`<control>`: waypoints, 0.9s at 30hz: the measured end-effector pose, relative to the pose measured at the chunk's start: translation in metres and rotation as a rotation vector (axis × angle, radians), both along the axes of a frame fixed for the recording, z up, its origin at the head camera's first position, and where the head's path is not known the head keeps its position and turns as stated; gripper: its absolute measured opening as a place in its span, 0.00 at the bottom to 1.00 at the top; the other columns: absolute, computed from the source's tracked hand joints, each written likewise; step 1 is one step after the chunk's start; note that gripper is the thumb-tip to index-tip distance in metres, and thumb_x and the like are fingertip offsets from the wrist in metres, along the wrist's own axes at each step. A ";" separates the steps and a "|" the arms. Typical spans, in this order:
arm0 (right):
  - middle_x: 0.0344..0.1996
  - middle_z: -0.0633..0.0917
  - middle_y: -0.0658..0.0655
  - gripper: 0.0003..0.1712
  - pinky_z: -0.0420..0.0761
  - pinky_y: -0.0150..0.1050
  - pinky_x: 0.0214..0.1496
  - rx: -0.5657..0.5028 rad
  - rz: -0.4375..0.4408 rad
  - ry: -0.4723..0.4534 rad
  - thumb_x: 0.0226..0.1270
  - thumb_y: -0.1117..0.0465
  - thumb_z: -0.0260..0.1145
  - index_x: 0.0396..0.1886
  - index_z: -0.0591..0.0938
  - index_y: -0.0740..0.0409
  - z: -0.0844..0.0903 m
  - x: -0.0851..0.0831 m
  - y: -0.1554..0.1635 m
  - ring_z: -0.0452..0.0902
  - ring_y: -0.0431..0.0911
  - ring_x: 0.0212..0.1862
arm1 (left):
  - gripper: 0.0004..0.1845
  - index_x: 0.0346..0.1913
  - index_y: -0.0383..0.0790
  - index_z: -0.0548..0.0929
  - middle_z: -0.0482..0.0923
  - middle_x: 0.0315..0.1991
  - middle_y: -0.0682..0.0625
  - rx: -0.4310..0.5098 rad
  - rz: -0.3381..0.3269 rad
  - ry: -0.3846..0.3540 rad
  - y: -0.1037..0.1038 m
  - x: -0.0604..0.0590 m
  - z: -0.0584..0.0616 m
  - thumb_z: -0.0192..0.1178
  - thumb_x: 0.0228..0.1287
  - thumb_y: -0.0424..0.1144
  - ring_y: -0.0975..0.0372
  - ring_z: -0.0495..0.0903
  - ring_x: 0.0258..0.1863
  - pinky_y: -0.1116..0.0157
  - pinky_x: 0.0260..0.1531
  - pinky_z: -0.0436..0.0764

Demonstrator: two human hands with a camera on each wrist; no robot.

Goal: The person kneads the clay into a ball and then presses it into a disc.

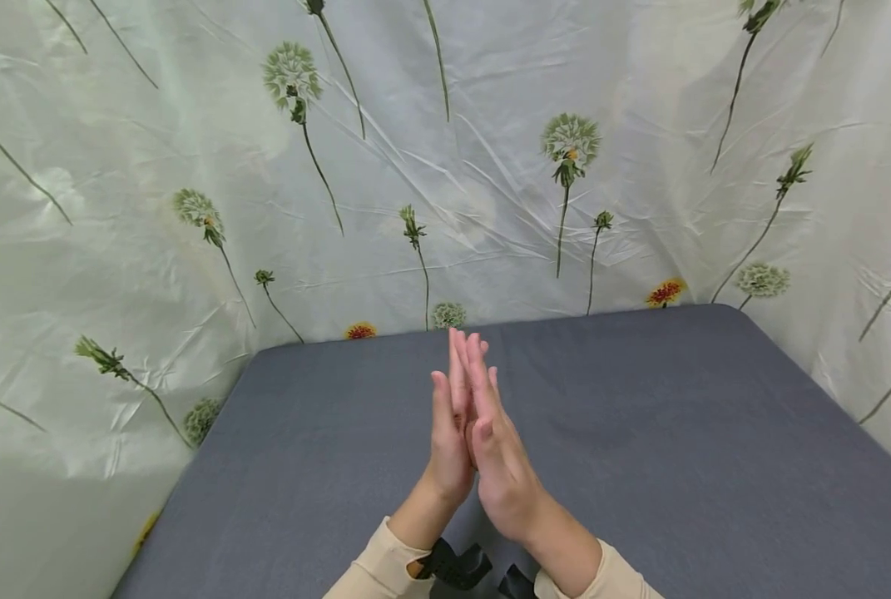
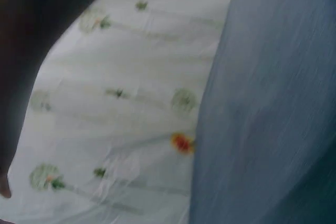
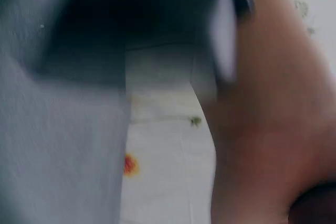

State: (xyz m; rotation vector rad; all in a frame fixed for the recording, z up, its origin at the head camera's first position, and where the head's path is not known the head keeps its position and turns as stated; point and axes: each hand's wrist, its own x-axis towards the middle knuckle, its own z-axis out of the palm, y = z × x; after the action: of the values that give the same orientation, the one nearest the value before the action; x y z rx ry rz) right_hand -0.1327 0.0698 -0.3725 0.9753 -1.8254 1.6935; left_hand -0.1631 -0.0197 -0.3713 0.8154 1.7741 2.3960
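Held up in front of the body, my left hand and right hand meet palm to palm, above the grey-covered table. Their fingers are straight and point upward, with the fingertips together and a small gap showing lower between the palms. Neither hand holds an object. In the left wrist view, only a dark blurred part of a hand shows along the left edge. The right wrist view has a blurred wrist close up on its right side.
Black wrist straps sit at the cuffs of the cream sleeves. Behind the table and along its sides hangs a pale curtain printed with dandelions and red-yellow flowers. A dark blurred device covers the top of the right wrist view.
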 end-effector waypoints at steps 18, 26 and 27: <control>0.90 0.46 0.59 0.38 0.39 0.67 0.86 -0.095 0.023 -0.217 0.90 0.37 0.24 0.90 0.35 0.43 -0.014 -0.022 0.011 0.37 0.56 0.90 | 0.46 0.87 0.53 0.25 0.33 0.90 0.47 -0.100 0.103 0.283 -0.005 0.022 0.020 0.15 0.79 0.75 0.52 0.30 0.90 0.34 0.81 0.27; 0.90 0.41 0.55 0.36 0.40 0.35 0.87 -0.022 0.130 -0.181 0.91 0.42 0.22 0.91 0.35 0.43 -0.016 0.000 -0.014 0.33 0.42 0.90 | 0.52 0.87 0.54 0.24 0.35 0.90 0.48 -0.042 0.210 0.206 -0.023 -0.005 0.018 0.22 0.75 0.81 0.49 0.32 0.90 0.36 0.84 0.35; 0.90 0.42 0.56 0.37 0.39 0.31 0.86 -0.015 0.116 -0.148 0.91 0.41 0.22 0.91 0.36 0.45 -0.013 0.001 -0.013 0.33 0.43 0.90 | 0.52 0.87 0.55 0.24 0.34 0.90 0.48 -0.037 0.184 0.172 -0.021 -0.006 0.015 0.22 0.75 0.81 0.50 0.32 0.90 0.36 0.84 0.37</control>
State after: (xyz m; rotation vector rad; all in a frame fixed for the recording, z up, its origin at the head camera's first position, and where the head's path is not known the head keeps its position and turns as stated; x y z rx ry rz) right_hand -0.1319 0.0570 -0.3856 0.9902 -1.8772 1.8916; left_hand -0.1689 -0.0410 -0.3563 0.9165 2.0349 2.4614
